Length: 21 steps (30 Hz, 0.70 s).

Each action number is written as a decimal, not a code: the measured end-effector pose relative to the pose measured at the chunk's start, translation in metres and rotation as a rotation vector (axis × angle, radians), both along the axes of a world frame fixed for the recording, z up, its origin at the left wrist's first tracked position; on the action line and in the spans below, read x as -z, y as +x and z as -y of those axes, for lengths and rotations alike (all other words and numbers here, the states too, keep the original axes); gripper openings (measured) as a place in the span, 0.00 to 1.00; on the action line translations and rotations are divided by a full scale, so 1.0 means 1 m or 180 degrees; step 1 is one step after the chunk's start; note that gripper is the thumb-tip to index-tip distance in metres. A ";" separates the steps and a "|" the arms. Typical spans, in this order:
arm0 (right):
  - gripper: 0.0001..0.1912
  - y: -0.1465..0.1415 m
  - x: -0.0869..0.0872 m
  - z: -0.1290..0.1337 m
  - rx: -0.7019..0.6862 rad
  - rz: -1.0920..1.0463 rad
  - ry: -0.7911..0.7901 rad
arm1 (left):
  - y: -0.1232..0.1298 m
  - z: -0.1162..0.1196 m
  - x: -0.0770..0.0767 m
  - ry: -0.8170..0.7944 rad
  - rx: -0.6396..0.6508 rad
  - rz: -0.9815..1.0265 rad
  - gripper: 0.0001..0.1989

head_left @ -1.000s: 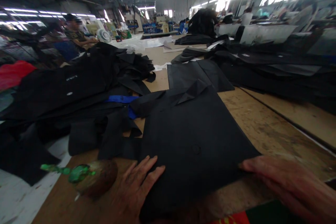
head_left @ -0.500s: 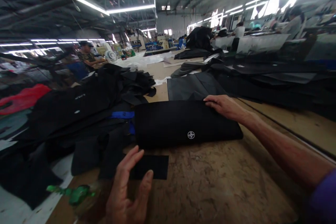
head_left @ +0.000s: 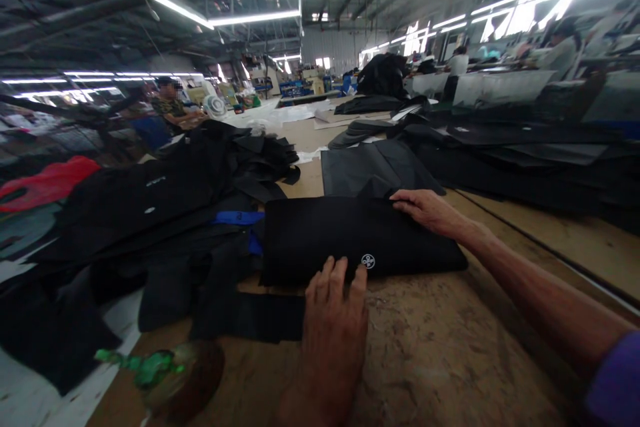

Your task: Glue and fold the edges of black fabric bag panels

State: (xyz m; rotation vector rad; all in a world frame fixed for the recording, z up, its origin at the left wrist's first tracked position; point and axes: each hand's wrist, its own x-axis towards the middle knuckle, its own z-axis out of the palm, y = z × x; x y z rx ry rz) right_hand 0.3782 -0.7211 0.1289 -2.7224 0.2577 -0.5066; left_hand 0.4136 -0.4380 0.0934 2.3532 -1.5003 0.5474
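Observation:
A folded black fabric panel (head_left: 320, 233) with a small round white logo lies across the brown work table (head_left: 430, 347). My left hand (head_left: 336, 313) rests at its near edge, just left of the logo, palm down with the fingers a little apart. At the panel's far edge, right of its middle, my right hand (head_left: 425, 210) has thumb and fingers pressed together on the fabric. A flat black strip (head_left: 270, 315) lies on the table beside my left hand. Blue pieces (head_left: 235, 217) show at the panel's left end.
Black cut pieces (head_left: 125, 200) are heaped at left, with more black panels (head_left: 525, 147) at right. A dark grey sheet (head_left: 370, 167) lies beyond the panel. A green object (head_left: 150, 368) stands at the near left. Several people work in the background.
My left hand has moved right and forward from above the strip to the panel's near edge, turning palm down. My right hand keeps its place on the far edge.

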 end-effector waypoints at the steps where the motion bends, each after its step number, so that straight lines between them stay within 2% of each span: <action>1: 0.12 0.001 0.001 0.000 -0.0005 -0.0005 0.0014 | 0.000 0.007 -0.001 0.0077 -0.0084 0.0050 0.24; 5: 0.12 0.005 0.008 0.002 -0.0059 -0.0035 0.0054 | 0.004 0.017 0.000 0.0342 -0.0199 0.0111 0.25; 12: 0.12 0.009 0.017 0.003 -0.0202 -0.0099 0.0096 | 0.008 0.013 0.005 0.0419 -0.0100 0.0227 0.22; 21: 0.11 0.006 0.017 -0.002 -0.0197 -0.0156 0.0070 | 0.008 0.009 0.008 0.0450 0.0014 0.0082 0.22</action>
